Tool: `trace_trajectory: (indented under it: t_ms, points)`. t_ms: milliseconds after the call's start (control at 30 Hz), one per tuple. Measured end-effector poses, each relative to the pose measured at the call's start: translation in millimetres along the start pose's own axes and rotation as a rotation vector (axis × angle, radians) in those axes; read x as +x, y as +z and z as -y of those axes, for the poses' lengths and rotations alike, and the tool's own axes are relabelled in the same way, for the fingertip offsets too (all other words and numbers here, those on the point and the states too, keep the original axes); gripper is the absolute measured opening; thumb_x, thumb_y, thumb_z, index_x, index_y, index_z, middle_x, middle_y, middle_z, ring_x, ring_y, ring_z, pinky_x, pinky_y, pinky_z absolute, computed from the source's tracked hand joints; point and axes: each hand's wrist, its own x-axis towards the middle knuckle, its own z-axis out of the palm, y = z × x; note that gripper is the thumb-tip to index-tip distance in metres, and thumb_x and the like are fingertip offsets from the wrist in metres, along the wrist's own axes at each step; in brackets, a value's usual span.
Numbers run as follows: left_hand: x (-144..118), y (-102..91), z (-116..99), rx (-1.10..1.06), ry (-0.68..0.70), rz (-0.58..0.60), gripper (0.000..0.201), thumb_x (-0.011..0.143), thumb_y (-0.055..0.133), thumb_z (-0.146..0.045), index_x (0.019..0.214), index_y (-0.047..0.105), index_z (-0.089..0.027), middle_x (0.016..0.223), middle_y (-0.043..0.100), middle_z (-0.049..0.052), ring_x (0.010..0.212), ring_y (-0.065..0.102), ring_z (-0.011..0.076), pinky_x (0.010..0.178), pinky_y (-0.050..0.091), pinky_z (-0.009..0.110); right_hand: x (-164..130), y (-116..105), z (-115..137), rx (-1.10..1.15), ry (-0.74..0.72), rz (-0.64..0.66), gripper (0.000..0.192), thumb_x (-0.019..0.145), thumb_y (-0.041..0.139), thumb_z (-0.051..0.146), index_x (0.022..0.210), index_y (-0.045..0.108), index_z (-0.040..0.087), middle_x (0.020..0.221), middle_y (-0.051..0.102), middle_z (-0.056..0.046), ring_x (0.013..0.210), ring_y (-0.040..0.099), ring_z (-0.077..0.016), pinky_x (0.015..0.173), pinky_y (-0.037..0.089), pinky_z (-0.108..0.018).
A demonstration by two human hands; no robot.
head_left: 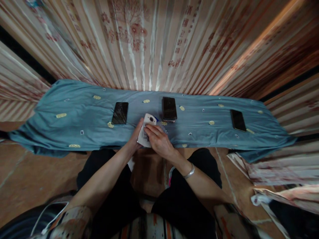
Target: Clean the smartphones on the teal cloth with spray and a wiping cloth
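A white phone (150,119) with a round camera lens on its back is tilted above the front edge of the cloth-covered table. My left hand (136,135) grips it along its left side, thumb near the upper edge. Across the phone's back lie the bent, pressed-together fingers of my right hand (160,141); whatever may be under them is hidden. Just behind the right hand, a small blue item (157,119) and something clear and shiny show in part. A stack of dark phones (169,108) lies a little beyond my hands.
Another dark phone (120,113) lies left of centre, and one more black phone (238,120) lies far right. A blue-green cloth (89,113) with yellow prints covers the narrow table. Pleated curtains (149,49) hang close behind it. My knees are under the front edge.
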Motion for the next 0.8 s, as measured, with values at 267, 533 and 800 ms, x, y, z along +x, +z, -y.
trace_trajectory:
  t_ms: [267,533,800]
  points:
    - [0.2,14.0,6.6,-0.040,0.055,-0.087,0.034,0.104,0.042,-0.033,0.101,0.069,-0.013,0.073,0.072,0.003,0.058,0.066,0.0112,0.058,0.056,0.020,14.5,-0.2,-18.4,-0.055,0.067,-0.036,0.041,0.099,0.042,0.011,0.134,0.064,0.010,0.137,0.065,-0.018,0.130,0.057,-0.0269,0.115,0.047,-0.046]
    - [3.0,12.8,13.4,-0.001,0.071,-0.083,0.023,0.100,0.050,-0.028,0.106,0.068,-0.015,0.069,0.070,-0.001,0.051,0.061,0.0098,0.053,0.052,0.020,20.3,-1.3,-32.5,-0.029,0.088,-0.079,0.042,0.099,0.041,0.013,0.134,0.063,0.013,0.135,0.065,-0.016,0.125,0.058,-0.0264,0.112,0.049,-0.048]
    - [1.8,14.3,9.6,0.174,0.029,-0.101,0.039,0.103,0.040,-0.039,0.084,0.067,-0.017,0.056,0.064,0.001,0.043,0.058,0.0153,0.046,0.049,0.028,22.5,-0.6,-47.9,-0.020,0.134,-0.161,0.042,0.097,0.039,0.013,0.129,0.066,0.014,0.131,0.068,-0.014,0.120,0.061,-0.0260,0.109,0.049,-0.047]
